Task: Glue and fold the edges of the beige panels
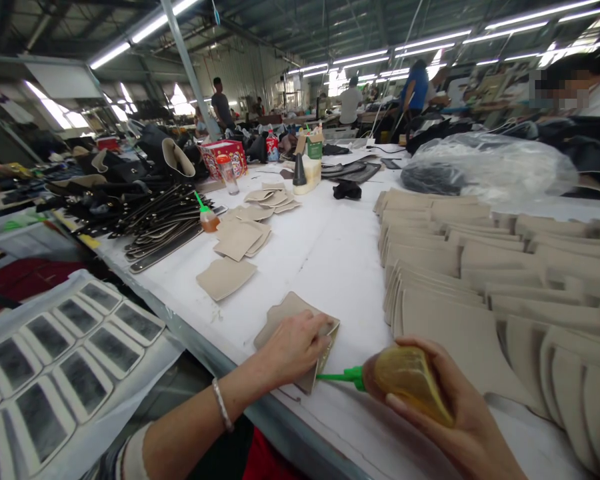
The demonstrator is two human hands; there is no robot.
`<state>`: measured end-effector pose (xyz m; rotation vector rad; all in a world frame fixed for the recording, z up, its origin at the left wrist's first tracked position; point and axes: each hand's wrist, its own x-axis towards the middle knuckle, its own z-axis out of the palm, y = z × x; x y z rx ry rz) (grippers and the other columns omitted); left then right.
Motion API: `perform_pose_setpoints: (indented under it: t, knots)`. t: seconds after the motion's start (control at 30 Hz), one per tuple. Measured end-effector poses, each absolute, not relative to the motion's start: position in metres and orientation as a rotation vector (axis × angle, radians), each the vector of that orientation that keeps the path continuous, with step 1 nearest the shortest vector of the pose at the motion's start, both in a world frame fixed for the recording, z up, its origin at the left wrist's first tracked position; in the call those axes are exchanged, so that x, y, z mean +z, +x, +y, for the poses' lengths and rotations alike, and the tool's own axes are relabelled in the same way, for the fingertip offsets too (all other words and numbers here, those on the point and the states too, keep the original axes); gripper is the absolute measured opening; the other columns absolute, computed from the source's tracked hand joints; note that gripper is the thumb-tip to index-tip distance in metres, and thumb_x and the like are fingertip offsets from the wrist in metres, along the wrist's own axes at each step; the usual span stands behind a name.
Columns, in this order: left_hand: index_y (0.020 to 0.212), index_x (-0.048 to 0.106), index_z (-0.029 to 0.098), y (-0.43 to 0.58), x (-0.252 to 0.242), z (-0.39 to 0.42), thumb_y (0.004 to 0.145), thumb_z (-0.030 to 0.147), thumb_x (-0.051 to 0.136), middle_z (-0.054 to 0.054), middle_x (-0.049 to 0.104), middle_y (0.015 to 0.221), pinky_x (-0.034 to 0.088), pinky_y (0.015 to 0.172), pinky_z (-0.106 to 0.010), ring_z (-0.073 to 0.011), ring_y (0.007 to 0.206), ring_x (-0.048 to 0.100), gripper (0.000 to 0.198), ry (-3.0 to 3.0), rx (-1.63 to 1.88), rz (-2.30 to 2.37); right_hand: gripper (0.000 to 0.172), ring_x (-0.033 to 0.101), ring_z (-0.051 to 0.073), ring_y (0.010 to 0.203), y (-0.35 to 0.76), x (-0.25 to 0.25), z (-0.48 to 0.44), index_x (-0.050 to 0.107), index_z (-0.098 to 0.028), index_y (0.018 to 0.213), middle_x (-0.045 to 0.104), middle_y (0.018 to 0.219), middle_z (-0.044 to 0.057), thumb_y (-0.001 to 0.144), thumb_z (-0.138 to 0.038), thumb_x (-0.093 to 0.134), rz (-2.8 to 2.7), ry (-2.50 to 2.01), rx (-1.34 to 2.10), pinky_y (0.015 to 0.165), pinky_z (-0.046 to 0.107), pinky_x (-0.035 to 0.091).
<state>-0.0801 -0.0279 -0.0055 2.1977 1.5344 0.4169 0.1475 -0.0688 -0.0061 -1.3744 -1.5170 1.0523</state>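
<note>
Near the table's front edge, a beige leather-like piece [275,320] lies under my left hand [297,347]. The fingers of that hand are bent and pinch the piece's raised right edge, where a shiny wet strip shows. My right hand [445,400] is wrapped round a squeeze bottle [405,380] of amber liquid, tipped on its side. Its green nozzle [343,377] points left, with the tip at the lower right edge of the piece. Just beyond, a loose beige piece [226,277] lies flat, with a scattered pile [237,239] behind it.
Rows of stacked beige pieces [445,327] cover the right side. Black strips [165,220], a second glue bottle [209,221] and a cup [228,176] stand at the left. A plastic bag [500,167] lies at the back right. Several people are in the background.
</note>
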Motion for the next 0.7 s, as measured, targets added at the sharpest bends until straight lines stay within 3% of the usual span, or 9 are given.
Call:
perform_pose_setpoints:
  t: [0.37, 0.5, 0.7]
  knots:
    - [0.122, 0.056, 0.026, -0.08, -0.007, -0.028, 0.091, 0.025, 0.047, -0.001, 0.059, 0.09, 0.042, 0.072, -0.026, -0.0176, 0.079, 0.057, 0.032, 2.197, 0.409, 1.528, 0.049, 0.061, 0.021, 0.09, 0.15, -0.006, -0.07, 0.049, -0.029, 0.114, 0.061, 0.104, -0.002, 0.072, -0.046, 0.069, -1.53, -1.37, 1.02, 0.083, 0.028, 0.043]
    - [0.122, 0.056, 0.024, -0.08, -0.006, -0.029, 0.091, 0.024, 0.046, -0.002, 0.059, 0.09, 0.042, 0.073, -0.027, -0.0178, 0.077, 0.057, 0.033, 2.198, 0.401, 1.533, 0.05, 0.06, 0.021, 0.089, 0.149, -0.012, -0.071, 0.047, -0.029, 0.116, 0.061, 0.104, -0.002, 0.073, -0.046, 0.067, -1.527, -1.32, 1.1, 0.079, 0.027, 0.046]
    - [0.121, 0.056, 0.024, -0.08, -0.006, -0.028, 0.092, 0.024, 0.043, -0.003, 0.06, 0.097, 0.043, 0.077, -0.027, -0.0185, 0.086, 0.058, 0.032, 2.184, 0.4, 1.513, 0.046, 0.06, 0.022, 0.088, 0.164, -0.02, -0.044, 0.048, -0.029, 0.117, 0.058, 0.105, 0.001, 0.078, -0.047, 0.066, -1.675, -1.332, 0.695, 0.082, 0.032, 0.047]
